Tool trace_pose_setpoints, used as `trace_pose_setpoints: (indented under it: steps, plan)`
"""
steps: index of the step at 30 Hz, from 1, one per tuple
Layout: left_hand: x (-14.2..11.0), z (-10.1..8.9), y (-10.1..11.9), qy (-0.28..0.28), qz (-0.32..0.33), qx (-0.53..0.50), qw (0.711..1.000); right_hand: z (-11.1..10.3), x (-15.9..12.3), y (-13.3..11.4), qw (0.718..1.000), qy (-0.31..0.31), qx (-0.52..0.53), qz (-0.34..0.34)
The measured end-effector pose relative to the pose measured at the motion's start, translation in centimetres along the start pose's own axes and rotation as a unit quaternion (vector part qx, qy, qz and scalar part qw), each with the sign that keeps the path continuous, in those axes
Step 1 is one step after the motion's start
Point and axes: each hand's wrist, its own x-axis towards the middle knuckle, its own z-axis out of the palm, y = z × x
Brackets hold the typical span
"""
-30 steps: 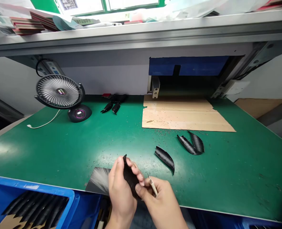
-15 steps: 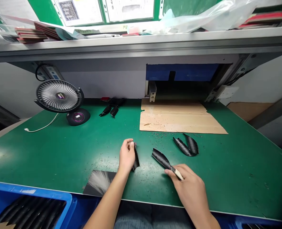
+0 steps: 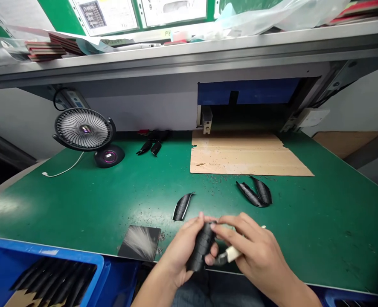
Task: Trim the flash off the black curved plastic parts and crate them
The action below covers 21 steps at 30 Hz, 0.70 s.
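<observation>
Currently | left hand (image 3: 186,244) grasps black curved piece (image 3: 202,248) above green bench (image 3: 89,204), near edge | right hand (image 3: 256,243) grips pale-handled tool (image 3: 233,254), tip contact too blurred to tell | likely step: positioning piece | next move calls for steady hold

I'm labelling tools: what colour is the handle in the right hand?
The handle is cream or off-white; the head view shows it best.

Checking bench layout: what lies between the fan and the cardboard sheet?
In the head view, dark pieces and something red lie between the fan and cardboard sheet.
</observation>
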Motion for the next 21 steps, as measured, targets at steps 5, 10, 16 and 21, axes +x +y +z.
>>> trace_pose_setpoints:
  steps: [5, 10, 16, 21]
  plan:
    - [-0.5, -0.1, 1.7, 0.176, 0.239, -0.108, 0.949, 2.6, -1.4, -3.7, 0.978, 0.067, 0.146, 0.135]
    - [-1.1, 0.2, 2.1, 0.253, 0.358, -0.101, 0.893, 4.9, -1.7, -5.7, 0.956, 0.017, 0.244, 0.162]
    - [-1.5, 0.8, 1.6, 0.259, 0.382, -0.060, 0.885, 4.2, -0.4, -6.1, 0.925, -0.082, 0.295, 0.225]
    - [-1.9, 1.0, 1.4, 0.289, 0.390, -0.029, 0.874, 3.9, -0.2, -6.4, 0.927, -0.110, 0.261, 0.246]
